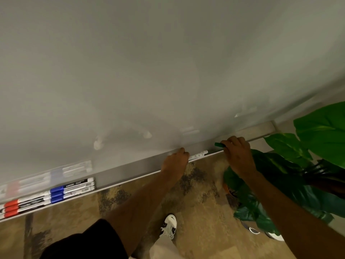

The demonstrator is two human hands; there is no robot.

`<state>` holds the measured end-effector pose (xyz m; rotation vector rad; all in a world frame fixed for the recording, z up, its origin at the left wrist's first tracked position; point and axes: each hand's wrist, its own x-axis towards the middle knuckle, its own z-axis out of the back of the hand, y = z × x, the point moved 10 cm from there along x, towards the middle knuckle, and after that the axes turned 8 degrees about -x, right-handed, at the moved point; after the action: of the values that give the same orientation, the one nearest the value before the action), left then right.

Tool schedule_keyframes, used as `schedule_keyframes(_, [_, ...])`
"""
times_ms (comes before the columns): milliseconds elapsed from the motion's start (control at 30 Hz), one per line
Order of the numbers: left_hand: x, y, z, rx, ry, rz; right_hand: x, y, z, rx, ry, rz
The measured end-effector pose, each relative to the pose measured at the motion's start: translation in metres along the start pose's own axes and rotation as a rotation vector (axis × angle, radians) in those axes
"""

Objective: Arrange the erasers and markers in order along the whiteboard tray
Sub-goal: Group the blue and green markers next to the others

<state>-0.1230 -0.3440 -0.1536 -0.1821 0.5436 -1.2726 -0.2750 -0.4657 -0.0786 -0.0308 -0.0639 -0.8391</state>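
Observation:
A grey whiteboard tray (pixel 130 172) runs from lower left up to the right. At its left end lie three red-capped markers (pixel 11 208) and, beside them, three blue-capped markers (pixel 57 193), stacked in rows. My left hand (pixel 175 161) rests on the tray, closed over the end of a white marker (pixel 198 155) that lies there. My right hand (pixel 238 154) is further right on the tray, shut on a green-capped marker (pixel 218 144) whose cap sticks out to the left. No eraser is visible.
The whiteboard (pixel 149 71) fills the upper view. A large green-leafed plant (pixel 317 135) stands close under the tray's right end, touching my right forearm. Patterned carpet (pixel 196 193) and a white shoe (pixel 169 227) are below.

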Motion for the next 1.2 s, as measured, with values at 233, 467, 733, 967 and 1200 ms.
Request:
schedule_keyframes(233, [-0.032,0.018,0.022,-0.084,-0.048,0.029,-0.004,0.035,0.014,0.070,-0.084,0.005])
schedule_keyframes(467, [-0.117,0.120,0.063,-0.188,-0.162,0.215,-0.012,0.143,0.022,0.164,-0.125,0.110])
schedule_keyframes(733, [-0.252,0.248,0.098,-0.192,-0.237,0.441,-0.034,0.300,0.013,0.195,-0.119,0.256])
schedule_keyframes(967, [-0.313,0.302,0.116,-0.210,-0.292,0.450,-0.046,0.403,-0.030,0.038,0.065,0.336])
schedule_keyframes(1200, [-0.322,0.315,0.120,-0.215,-0.291,0.422,-0.056,0.447,-0.060,-0.007,0.277,0.308])
